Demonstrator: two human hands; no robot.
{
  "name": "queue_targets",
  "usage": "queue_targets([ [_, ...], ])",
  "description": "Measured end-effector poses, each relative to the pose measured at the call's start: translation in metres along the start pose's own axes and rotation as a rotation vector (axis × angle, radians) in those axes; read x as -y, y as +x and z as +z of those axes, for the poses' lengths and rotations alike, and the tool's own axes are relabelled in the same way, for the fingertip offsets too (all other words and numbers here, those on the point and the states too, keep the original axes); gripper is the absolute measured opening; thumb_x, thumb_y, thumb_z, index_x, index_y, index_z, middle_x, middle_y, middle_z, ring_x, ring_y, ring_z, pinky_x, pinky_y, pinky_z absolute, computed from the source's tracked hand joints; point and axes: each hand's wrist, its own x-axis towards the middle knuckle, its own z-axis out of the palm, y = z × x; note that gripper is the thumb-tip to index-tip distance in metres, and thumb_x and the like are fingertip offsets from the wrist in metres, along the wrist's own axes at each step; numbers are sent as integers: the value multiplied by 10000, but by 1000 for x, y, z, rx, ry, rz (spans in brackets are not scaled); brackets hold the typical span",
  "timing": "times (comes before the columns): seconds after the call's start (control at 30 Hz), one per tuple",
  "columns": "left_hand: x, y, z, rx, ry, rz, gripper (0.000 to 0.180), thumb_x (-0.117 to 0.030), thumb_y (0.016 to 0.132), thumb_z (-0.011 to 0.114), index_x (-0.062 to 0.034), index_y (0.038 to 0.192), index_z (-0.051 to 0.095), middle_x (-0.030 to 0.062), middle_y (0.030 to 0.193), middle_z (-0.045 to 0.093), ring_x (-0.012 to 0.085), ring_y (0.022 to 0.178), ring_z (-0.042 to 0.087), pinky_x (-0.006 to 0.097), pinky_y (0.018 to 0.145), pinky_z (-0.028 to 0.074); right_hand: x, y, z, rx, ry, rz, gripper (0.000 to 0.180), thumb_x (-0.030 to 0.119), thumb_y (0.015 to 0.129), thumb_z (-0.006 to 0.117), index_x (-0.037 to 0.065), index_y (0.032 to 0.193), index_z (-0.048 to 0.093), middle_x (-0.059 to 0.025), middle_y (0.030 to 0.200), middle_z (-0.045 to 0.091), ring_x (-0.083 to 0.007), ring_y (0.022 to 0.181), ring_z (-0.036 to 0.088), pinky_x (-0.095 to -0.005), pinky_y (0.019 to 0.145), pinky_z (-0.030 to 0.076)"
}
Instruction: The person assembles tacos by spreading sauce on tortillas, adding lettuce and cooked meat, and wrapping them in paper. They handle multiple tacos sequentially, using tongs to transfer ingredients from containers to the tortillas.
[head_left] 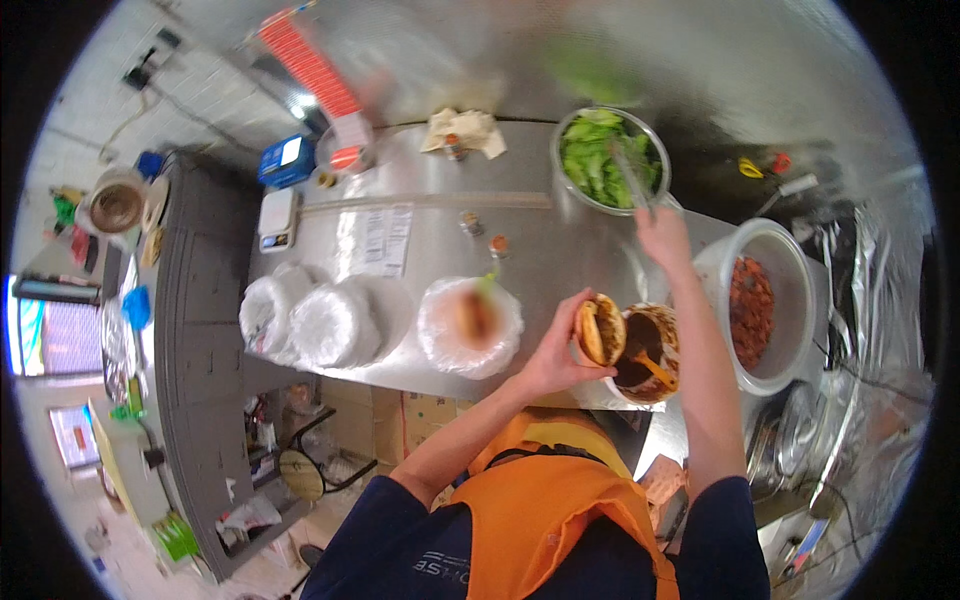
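1. Green lettuce [590, 160] sits in a bowl [658, 150] beyond the left hand [553, 358], slightly to its right; the right hand [662, 235] is the nearer one.
2. The right hand is wrapped round tongs [632, 180], whose long axis points away, slightly left, over the lettuce.
3. The left hand pinches a filled bun [602, 330], its long axis running roughly away from the person, its open side facing right.
4. Sauce [636, 345] with an orange spatula [655, 368] lies just right of the bun, at the worktop's near edge.
5. Steel worktop [550, 260] stretches between bun and lettuce; the right forearm and a tub [790, 290] narrow the right side.
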Motion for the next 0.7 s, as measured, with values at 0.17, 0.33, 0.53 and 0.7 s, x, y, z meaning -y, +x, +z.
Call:
queue_targets([
  [0.17,15,-3,-3,-35,-16,35,1246,-143,656,1014,-5,1625,243,167,1532,392,299,1448,432,407,1237,362,23,-6,-8,291,288,198,375,312,1023,640,-55,998,708,-100,777,743,-164,548,650,-326,541,509],
  [0.33,11,0,-11,-78,46,34,1252,-142,645,1020,-4,1623,250,169,1516,402,309,1438,448,407,1231,370,12,-58,-29,189,257,181,366,290,1028,636,-67,1019,718,-103,787,742,-160,581,657,-326,573,525],
  [0.53,13,12,-9,-57,6,14,1233,-140,658,1016,-19,1622,257,162,1514,412,306,1434,456,412,1213,391,-23,-51,-12,181,293,186,411,328,1004,671,-78,1023,723,-125,820,753,-168,639,703,-336,617,568],
  [0.7,16,20,-13,-94,6,-1,1278,-91,652,1019,-48,1637,206,114,1523,421,247,1425,474,408,1221,393,-2,-54,-26,105,355,140,379,280,1014,670,-97,1015,711,-149,818,757,-173,640,717,-352,576,578],
])
